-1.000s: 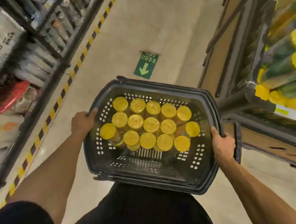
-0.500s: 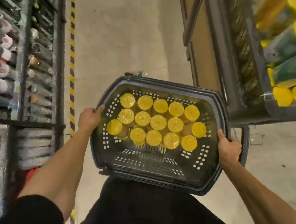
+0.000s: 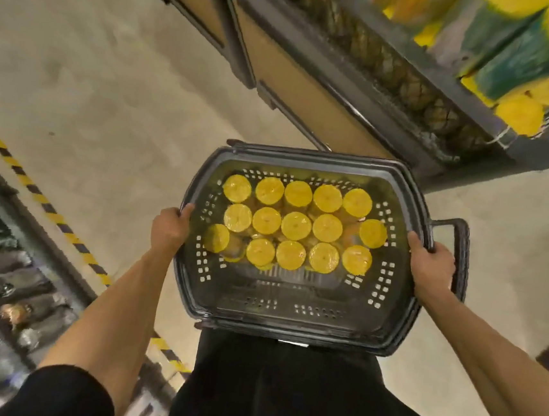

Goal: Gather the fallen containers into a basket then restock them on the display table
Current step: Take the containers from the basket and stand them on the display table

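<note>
Shift: the display table (image 3: 311,87) now stretches across the top of the view just beyond the basket (image 3: 290,310); the striped tape (image 3: 48,209) and shelf (image 3: 2,269) have slid to the lower left.
Basket: carried level in front of the person's body, long axis running left to right between the two hands, off the floor (image 3: 80,55).
Left hand (image 3: 168,229): fingers curled over the rim at the left short end.
Right hand (image 3: 430,268): wrapped round the rim at the right short end (beside the folded-down handle (image 3: 459,259)).
Containers (image 3: 296,226): in the far half of the basket, standing upright with yellow lids up, in three rows along the long axis; the one at the left end of the near row leans.
Display table: stocked containers (image 3: 522,57) lie on top, blurred, yellow lids facing the person.
</note>
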A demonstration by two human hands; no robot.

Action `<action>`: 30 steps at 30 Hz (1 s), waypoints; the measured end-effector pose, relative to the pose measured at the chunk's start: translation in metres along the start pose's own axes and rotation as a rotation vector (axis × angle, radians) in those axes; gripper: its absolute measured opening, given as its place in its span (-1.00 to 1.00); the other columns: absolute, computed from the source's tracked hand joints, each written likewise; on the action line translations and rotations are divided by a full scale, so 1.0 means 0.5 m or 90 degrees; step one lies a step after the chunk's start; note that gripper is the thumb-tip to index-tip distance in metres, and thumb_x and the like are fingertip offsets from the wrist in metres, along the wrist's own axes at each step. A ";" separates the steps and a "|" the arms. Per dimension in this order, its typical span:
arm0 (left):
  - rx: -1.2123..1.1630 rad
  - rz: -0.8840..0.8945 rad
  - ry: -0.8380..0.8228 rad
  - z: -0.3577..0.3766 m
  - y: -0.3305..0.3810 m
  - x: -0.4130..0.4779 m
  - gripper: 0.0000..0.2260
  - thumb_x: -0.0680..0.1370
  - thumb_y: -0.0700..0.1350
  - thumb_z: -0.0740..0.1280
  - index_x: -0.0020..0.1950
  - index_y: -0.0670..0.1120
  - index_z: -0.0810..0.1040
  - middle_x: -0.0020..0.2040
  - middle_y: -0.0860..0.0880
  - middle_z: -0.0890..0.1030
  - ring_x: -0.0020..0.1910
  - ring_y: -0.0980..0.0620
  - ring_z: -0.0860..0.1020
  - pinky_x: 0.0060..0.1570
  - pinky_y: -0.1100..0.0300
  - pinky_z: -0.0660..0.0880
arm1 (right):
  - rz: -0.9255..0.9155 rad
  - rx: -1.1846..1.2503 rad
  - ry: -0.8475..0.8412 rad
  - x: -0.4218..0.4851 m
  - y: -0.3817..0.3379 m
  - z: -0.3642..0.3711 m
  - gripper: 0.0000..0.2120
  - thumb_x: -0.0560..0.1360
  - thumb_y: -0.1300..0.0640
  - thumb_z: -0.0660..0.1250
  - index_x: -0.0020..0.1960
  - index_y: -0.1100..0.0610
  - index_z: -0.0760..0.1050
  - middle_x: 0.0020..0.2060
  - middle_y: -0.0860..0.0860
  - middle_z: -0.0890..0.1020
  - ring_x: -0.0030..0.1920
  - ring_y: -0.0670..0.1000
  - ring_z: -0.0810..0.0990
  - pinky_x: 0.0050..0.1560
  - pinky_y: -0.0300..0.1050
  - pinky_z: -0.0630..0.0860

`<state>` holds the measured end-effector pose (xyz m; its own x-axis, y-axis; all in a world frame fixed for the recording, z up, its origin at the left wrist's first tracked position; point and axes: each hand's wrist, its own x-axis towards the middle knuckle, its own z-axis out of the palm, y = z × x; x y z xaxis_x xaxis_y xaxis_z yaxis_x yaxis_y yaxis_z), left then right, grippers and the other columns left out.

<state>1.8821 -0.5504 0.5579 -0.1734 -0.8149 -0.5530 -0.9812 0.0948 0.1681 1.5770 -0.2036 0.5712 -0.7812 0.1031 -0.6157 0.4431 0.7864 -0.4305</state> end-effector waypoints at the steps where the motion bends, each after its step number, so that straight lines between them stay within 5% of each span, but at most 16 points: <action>1: 0.024 0.018 -0.014 -0.003 0.013 0.043 -0.47 0.66 0.16 0.12 -0.17 -0.28 0.50 -0.06 -0.37 0.60 -0.02 -0.33 0.56 -0.08 -0.04 0.43 | 0.012 0.015 0.015 -0.011 -0.006 0.016 -0.52 0.49 -0.21 0.34 -0.01 0.24 0.55 -0.13 0.19 0.63 -0.04 0.23 0.59 0.06 0.13 0.53; 6: 0.091 0.090 -0.031 0.005 0.095 0.219 -0.46 0.67 0.13 0.10 -0.01 -0.34 0.57 0.03 -0.37 0.60 0.06 -0.33 0.56 -0.02 -0.02 0.44 | 0.122 0.095 0.040 -0.004 -0.002 0.096 -0.72 0.55 -0.07 0.36 -0.02 0.16 0.48 -0.14 0.17 0.56 -0.12 0.13 0.50 0.06 0.10 0.50; 21: 0.241 0.293 -0.040 0.221 0.264 0.570 -0.38 0.67 0.18 0.03 0.06 -0.36 0.57 0.07 -0.40 0.59 0.08 -0.36 0.55 0.04 -0.07 0.45 | 0.287 0.261 0.052 0.212 0.176 0.365 -0.61 0.39 -0.27 0.42 -0.10 0.07 0.53 -0.06 0.11 0.65 0.01 0.21 0.61 0.12 0.23 0.57; 30: 0.236 0.294 -0.031 0.340 0.281 0.690 -0.39 0.66 0.20 0.07 0.07 -0.33 0.59 0.07 -0.36 0.61 0.07 -0.33 0.56 0.10 -0.08 0.50 | 0.304 0.342 0.063 0.307 0.242 0.489 -0.72 0.47 -0.16 0.40 -0.09 0.05 0.48 0.02 0.13 0.63 0.07 0.21 0.59 0.23 0.22 0.52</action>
<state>1.6700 -0.7211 0.2521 -0.5840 -0.6162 -0.5284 -0.7663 0.6333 0.1085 1.6182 -0.2413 0.2631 -0.4736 0.4345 -0.7661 0.8807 0.2364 -0.4104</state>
